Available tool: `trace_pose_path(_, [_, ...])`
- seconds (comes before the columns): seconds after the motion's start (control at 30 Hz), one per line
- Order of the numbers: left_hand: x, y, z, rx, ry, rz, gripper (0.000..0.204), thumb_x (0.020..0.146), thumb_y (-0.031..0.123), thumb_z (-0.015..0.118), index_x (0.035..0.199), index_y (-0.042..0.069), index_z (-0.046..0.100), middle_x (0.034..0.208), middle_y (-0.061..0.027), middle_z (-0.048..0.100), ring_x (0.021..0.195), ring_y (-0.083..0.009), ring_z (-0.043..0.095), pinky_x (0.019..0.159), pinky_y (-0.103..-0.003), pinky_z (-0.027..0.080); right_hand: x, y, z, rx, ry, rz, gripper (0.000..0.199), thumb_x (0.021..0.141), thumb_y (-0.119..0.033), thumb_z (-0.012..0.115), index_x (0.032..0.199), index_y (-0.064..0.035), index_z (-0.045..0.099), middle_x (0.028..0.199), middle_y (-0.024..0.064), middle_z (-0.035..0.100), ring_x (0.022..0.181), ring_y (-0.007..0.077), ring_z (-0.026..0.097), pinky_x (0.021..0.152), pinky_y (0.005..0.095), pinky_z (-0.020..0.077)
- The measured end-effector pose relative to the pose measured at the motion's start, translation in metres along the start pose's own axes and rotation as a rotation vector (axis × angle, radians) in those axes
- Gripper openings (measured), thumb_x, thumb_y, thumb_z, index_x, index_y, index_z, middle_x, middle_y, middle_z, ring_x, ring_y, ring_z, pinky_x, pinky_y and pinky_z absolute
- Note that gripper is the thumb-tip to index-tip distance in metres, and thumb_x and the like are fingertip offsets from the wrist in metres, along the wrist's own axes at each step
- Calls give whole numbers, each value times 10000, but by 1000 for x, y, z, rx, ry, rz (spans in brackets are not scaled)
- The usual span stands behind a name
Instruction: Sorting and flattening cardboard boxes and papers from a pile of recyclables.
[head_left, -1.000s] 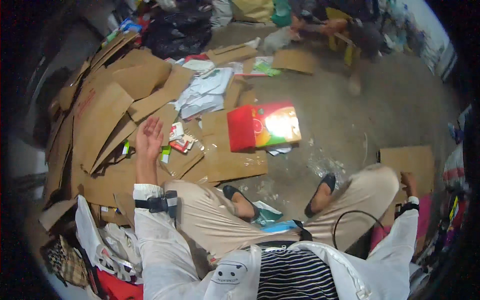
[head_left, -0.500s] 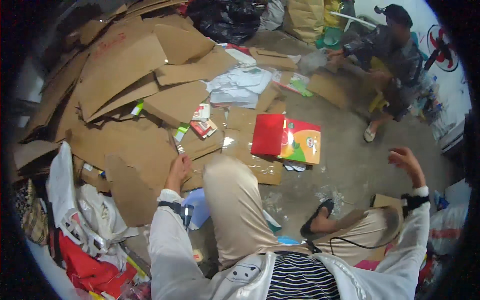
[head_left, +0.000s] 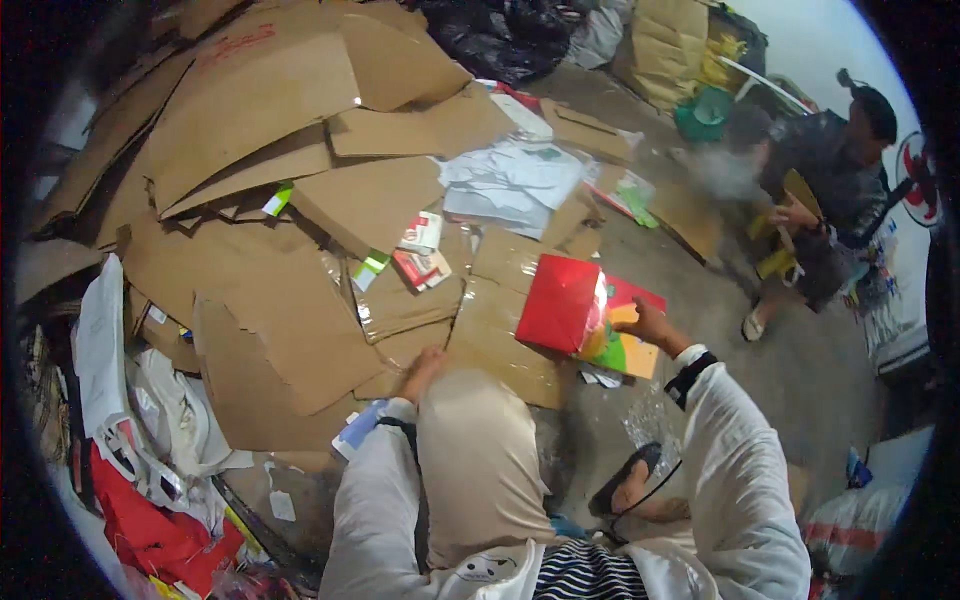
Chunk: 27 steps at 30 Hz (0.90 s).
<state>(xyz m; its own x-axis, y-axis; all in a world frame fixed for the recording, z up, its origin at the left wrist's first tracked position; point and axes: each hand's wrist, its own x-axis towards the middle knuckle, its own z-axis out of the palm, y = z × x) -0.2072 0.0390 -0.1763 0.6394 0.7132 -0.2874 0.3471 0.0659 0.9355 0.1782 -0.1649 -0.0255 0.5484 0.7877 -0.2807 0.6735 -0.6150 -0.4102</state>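
A carton (head_left: pixel 556 305), red on one side and orange with a fruit print on the other, lies on flattened cardboard in front of me. My right hand (head_left: pixel 650 324) reaches over its orange side, fingers bent and closed against it. My left hand (head_left: pixel 424 374) is low beside my raised knee, over the edge of a brown cardboard sheet (head_left: pixel 290 330). Its fingers are partly hidden, so whether it grips the sheet does not show. Small red and white boxes (head_left: pixel 422 268) lie beyond it. Close to my left wrist is a pale blue piece (head_left: pixel 360 428).
Brown cardboard (head_left: pixel 265 85) is heaped to the left and far left. White papers (head_left: pixel 515 185) lie beyond the carton. A person (head_left: pixel 825 185) sits at the far right near a fan (head_left: pixel 915 180). White and red bags (head_left: pixel 150 500) crowd the near left. Crumpled clear plastic (head_left: pixel 655 420) lies by my foot.
My right hand has come down from the raised position at the right onto the carton. The left hand has moved right, closer to my knee. The view has shifted slightly.
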Motion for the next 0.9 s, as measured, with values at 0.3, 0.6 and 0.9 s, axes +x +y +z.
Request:
trace_pose_path(0.3, [8, 6, 15, -112, -42, -238, 297, 765, 221, 529, 959, -4, 540, 893, -70, 585, 798, -156, 540, 676, -290, 432, 95, -11, 67, -176, 235, -48, 940, 456, -354, 785, 1144, 63, 297, 1162, 224, 371, 1091, 358, 353, 900, 381, 333])
trace_pose_path(0.6, [11, 49, 46, -251, -324, -231, 332, 782, 154, 527, 1071, 0, 473, 945, -52, 557, 835, -117, 512, 700, -255, 430, 132, 75, 111, 44, -59, 64, 909, 466, -345, 777, 1155, 19, 308, 1093, 214, 456, 1007, 350, 447, 865, 377, 369])
trace_pose_path(0.9, [-15, 70, -25, -338, -200, -222, 373, 781, 61, 510, 1137, 10, 410, 995, -67, 533, 858, -136, 518, 732, -267, 439, 93, 42, 122, -537, 10, -130, 835, 542, -367, 692, 1233, -140, 281, 1228, 106, 334, 1157, 293, 299, 814, 602, 276])
